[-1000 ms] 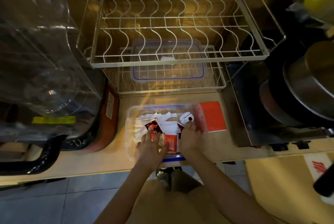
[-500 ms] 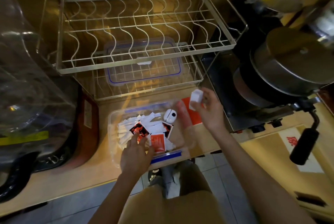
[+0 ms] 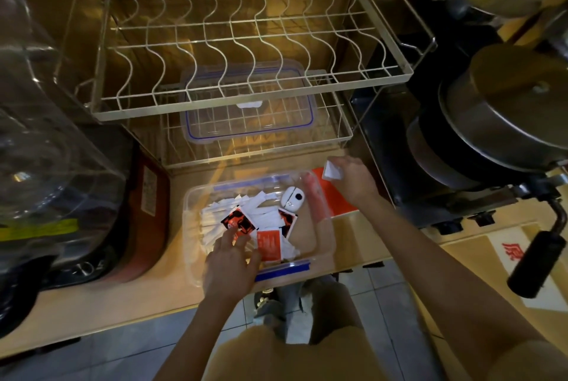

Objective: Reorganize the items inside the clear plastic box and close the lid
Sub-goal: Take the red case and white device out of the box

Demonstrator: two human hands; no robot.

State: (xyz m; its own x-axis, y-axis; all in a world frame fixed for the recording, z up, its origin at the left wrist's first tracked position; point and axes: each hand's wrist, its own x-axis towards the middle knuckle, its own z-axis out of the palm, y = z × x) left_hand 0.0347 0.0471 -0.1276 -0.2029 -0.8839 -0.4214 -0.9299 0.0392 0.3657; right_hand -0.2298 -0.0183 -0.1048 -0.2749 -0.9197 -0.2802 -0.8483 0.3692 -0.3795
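The right hand (image 3: 353,179) is now holding a small white packet (image 3: 332,170) pinched in its fingertips beyond the far right corner of the clear box (image 3: 196,260), having lifted it out a moment ago, so the sorting is still under way. The left hand (image 3: 230,263) is staying low over the near edge, fingers loosely spread on the red and white sachets (image 3: 269,245) beside a round white gadget (image 3: 292,197). The lid (image 3: 246,103) is lying on the lower shelf of the wire rack (image 3: 252,42) (far side, under the top tier), which is likely making it awkward to reach. A big pot (image 3: 491,122) is crowding the right.
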